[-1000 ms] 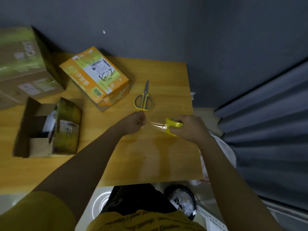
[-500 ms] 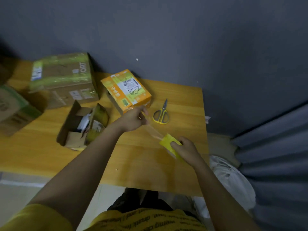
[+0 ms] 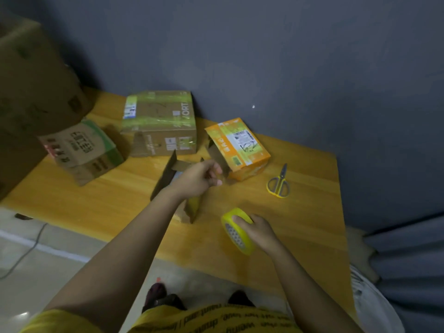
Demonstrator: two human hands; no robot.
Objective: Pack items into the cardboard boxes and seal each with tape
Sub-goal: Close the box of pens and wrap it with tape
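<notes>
I am gripping the one yellow tape roll (image 3: 237, 230) in my right hand (image 3: 260, 233), fingers curled over its rim, nearest to me above the wooden table (image 3: 312, 212). My left hand (image 3: 198, 179) is reaching farther out, fingertips pinching together, apparently on the clear tape end, which is too blurred to confirm. It is hovering over one open small box (image 3: 173, 179). Beyond are lying one pair of scissors (image 3: 278, 185) and four more boxes: orange (image 3: 237, 147), taped brown (image 3: 159, 123), green-printed (image 3: 81, 150), and a large one (image 3: 36, 75) at far left.

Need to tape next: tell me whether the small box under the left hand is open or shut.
Open: the small box has its flaps standing up beside the left hand.
</notes>
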